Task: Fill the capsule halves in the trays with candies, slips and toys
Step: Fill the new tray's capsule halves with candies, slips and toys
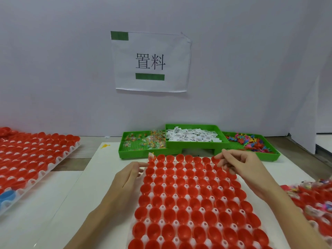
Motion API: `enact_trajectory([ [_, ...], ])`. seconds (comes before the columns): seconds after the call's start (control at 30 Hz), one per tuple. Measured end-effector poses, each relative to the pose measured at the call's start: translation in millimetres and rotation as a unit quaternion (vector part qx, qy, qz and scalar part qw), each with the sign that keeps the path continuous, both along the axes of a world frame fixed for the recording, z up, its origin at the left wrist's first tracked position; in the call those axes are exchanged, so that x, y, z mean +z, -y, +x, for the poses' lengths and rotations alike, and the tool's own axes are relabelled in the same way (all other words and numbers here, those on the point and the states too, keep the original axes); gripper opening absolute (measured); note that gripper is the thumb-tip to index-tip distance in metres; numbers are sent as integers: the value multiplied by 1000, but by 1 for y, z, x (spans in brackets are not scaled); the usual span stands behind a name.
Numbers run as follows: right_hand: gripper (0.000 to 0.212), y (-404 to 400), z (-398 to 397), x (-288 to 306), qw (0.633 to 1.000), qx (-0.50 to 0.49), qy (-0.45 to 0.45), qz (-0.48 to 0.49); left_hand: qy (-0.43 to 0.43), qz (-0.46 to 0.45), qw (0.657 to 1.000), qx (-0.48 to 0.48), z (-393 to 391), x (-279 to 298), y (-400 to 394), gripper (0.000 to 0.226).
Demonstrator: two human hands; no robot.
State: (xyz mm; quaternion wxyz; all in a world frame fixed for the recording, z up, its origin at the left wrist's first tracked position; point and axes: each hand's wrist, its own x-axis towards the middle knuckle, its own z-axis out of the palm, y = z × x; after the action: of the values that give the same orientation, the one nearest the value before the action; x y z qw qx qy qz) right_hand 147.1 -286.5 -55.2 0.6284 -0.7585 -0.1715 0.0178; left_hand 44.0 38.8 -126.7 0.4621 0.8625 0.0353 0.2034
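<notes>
A white tray (162,207) full of empty red capsule halves (181,202) lies in front of me. My left hand (130,175) rests at its far left edge with relaxed fingers touching the rim. My right hand (240,165) hovers over the far right corner, fingers loosely curled, fingertips at the corner halves; I see nothing held in it. One wrapped candy (150,156) sits at the tray's far left corner. Behind the tray stand three green bins: candies (147,143), paper slips (192,136) and colourful toys (251,143).
Another tray of red halves (30,159) lies at the left, with a blue piece (7,196) at its near end. A tray of filled capsules (316,200) shows at the right edge. A white wall with a paper sign (150,62) closes the back.
</notes>
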Motion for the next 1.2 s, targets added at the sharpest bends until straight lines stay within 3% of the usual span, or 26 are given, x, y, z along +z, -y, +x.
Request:
enact_trajectory([
  [0.2,29,-5,-2,-3,1000,5,-2,8,61,-19,996,58,7,16,3,50],
  [0.27,29,-6,-2,-3,1000,1,3,7,79,-32,993,81,24,29,2,41],
  [0.33,29,-6,-2,-3,1000,-4,8,11,70,18,993,95,51,45,2,25],
  [0.47,29,-4,-2,-3,1000,-14,15,14,-34,165,982,87,116,70,-6,22],
  [0.67,30,-2,0,-4,999,-20,23,14,-176,245,951,59,168,72,-20,28],
  [0.83,30,-2,3,-4,999,-24,26,19,-200,237,949,50,178,72,-22,33],
  [1.0,31,-3,2,-4,999,-28,32,17,-184,232,954,49,176,70,-21,17],
  [1.2,31,-2,0,-4,999,-33,31,14,-154,193,967,63,168,66,-26,15],
])
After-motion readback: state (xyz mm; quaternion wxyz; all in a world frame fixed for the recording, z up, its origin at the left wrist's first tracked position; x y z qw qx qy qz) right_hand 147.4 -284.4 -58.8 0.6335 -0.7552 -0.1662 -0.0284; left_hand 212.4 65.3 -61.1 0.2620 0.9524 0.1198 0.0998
